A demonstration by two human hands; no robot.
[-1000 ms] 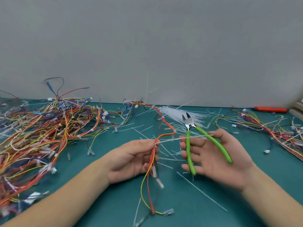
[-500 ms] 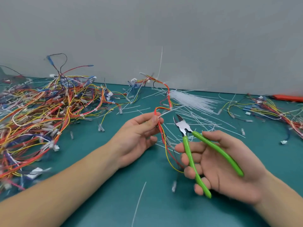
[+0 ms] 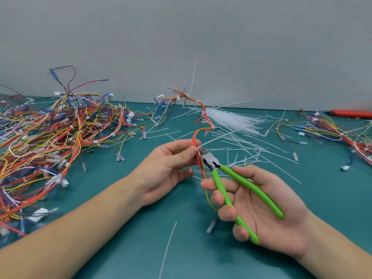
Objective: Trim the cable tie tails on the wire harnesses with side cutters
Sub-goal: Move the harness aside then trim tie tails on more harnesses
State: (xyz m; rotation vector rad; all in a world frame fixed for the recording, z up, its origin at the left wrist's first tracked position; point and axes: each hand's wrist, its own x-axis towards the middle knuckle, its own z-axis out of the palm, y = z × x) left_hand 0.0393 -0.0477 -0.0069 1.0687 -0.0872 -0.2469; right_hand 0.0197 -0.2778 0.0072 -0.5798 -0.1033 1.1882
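Nearest, right hand (image 3: 259, 206) curled round green-handled side cutters (image 3: 227, 184), blades at cable tie tail (image 3: 213, 140). Just beyond, left hand (image 3: 171, 168) pinching red-and-yellow wire harness (image 3: 201, 125) above teal surface (image 3: 120, 248). Farther left, tangled harness pile (image 3: 50, 137).

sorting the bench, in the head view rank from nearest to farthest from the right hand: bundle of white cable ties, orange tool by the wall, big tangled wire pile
1. Bundle of white cable ties, ahead of the right hand.
2. Orange tool, far right by the wall.
3. Big tangled wire pile, far left.
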